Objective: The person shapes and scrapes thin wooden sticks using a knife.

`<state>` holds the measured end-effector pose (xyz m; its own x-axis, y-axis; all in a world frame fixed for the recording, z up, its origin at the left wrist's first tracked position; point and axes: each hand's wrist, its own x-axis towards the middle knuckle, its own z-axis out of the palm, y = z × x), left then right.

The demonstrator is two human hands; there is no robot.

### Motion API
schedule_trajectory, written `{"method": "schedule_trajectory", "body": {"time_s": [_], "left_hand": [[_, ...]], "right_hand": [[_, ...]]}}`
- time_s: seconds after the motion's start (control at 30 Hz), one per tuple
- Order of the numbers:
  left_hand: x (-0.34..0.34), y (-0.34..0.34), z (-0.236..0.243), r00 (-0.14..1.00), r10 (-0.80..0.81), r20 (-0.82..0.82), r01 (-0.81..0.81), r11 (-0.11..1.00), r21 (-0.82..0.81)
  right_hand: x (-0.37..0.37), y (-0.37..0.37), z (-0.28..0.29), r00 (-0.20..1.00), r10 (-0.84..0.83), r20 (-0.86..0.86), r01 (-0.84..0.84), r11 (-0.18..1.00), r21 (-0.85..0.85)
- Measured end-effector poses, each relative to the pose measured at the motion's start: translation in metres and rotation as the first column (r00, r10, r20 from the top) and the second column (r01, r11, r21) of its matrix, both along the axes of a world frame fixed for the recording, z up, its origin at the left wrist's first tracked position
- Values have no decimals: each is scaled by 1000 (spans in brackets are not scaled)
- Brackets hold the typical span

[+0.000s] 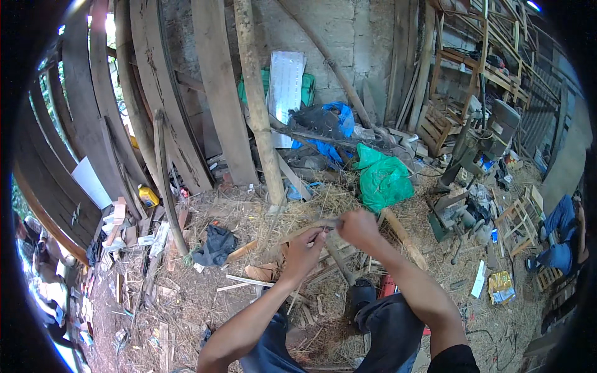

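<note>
A thin, light wooden strip (297, 234) is pinched in my left hand (303, 252) in front of my knees. My right hand (360, 230) is closed in a fist at the strip's right end. A small greyish, blade-like piece (333, 223) shows between the two hands, and what sits inside the right fist is hidden. Below the hands, a wooden pole (339, 262) slants down towards my dark boot (362, 292). My legs (388, 326) in dark trousers are bent and spread apart.
Straw and wood scraps cover the ground. Ahead are a green plastic bag (384, 180), an upright post (258, 112) and a black plastic bag (216, 244). Metal machinery (463, 155) stands at right, near another person's blue-trousered legs (558, 239). A yellow bottle (148, 196) is at left.
</note>
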<state>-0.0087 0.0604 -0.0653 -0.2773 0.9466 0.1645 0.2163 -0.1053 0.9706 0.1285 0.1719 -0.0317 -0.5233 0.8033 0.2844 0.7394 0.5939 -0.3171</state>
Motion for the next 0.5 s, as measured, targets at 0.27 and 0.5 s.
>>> {"method": "schedule_trajectory", "body": {"time_s": [0.27, 0.5], "left_hand": [[11, -7, 24, 1000, -15, -4, 15, 1000, 1], [-1, -7, 20, 994, 63, -91, -64, 998, -10]], "right_hand": [[37, 65, -28, 938, -345, -9, 345, 938, -15], [24, 30, -7, 972, -230, 44, 234, 967, -102]]}}
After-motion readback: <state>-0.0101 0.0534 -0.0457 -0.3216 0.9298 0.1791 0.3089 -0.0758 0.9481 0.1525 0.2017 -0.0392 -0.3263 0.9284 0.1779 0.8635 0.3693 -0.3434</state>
